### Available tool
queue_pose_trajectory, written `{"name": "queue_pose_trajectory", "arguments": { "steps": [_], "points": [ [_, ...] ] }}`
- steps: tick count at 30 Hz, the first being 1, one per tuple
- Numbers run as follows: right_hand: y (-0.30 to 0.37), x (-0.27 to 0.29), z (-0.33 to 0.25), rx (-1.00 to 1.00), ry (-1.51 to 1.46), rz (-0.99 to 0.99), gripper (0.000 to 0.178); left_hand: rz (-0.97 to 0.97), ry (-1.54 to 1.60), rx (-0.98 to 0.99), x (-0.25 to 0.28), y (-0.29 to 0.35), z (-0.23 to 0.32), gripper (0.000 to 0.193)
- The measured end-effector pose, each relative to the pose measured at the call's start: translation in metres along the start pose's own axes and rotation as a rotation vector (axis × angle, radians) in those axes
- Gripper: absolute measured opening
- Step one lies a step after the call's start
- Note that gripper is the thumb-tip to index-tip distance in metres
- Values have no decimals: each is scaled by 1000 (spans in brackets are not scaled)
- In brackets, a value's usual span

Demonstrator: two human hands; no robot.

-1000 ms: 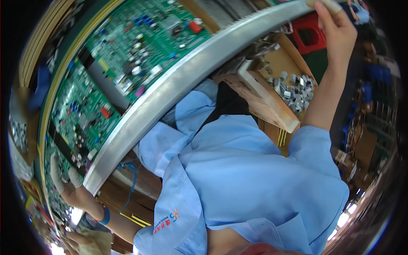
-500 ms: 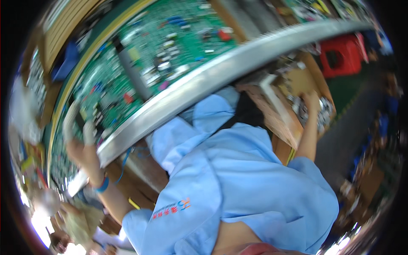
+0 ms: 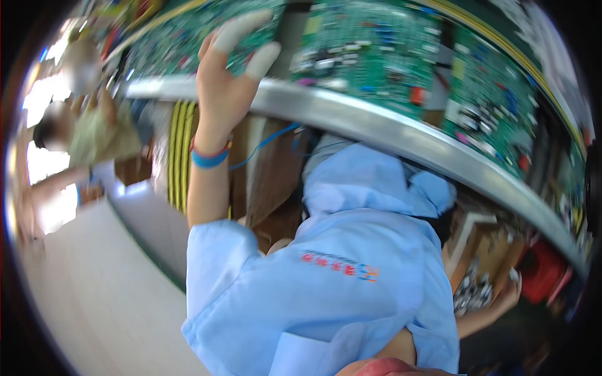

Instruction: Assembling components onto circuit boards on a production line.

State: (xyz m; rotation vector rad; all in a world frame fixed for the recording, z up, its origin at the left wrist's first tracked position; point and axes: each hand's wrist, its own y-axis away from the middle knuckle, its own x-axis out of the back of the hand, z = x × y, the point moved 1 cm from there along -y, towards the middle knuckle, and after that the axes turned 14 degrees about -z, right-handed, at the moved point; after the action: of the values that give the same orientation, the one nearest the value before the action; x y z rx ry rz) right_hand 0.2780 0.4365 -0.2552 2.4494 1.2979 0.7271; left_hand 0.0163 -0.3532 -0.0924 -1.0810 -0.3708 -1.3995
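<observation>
Beyond a smooth, silvery metal rail [image 3: 376, 116], flat green circuit boards [image 3: 370, 66] bristle with small blocky components. Over their near edge, the left hand [image 3: 226, 94] has thumb and forefinger spread apart, both in pale finger covers [image 3: 262, 61]. Beside a brown box [image 3: 492, 252] of shiny metal parts [image 3: 473, 293], the right hand [image 3: 509, 293] shows too small to tell its grip.

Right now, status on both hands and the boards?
Left hand open at green circuit boards, contact unclear. Right hand by the box of metal parts, grip unclear. Metal rail edges the boards.
</observation>
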Motion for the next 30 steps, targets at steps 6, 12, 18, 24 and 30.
{"name": "queue_pose_trajectory", "arguments": {
  "steps": [6,12,18,24,30],
  "points": [
    [-29,1,-168,547,-177,-298,38,448,-328,273,121,90,-51,24],
    [-56,-167,-272,760,5,-885,39,-104,-714,920,120,226,-82,15],
    [7,-288,-299,895,52,-846,39,-152,-933,946,71,253,-162,18],
    [80,-388,-317,975,297,-1012,34,-335,-805,1003,93,279,-174,30],
    [105,-409,-312,1308,638,-767,30,-441,-699,1041,74,245,-173,34]
  ]
}}
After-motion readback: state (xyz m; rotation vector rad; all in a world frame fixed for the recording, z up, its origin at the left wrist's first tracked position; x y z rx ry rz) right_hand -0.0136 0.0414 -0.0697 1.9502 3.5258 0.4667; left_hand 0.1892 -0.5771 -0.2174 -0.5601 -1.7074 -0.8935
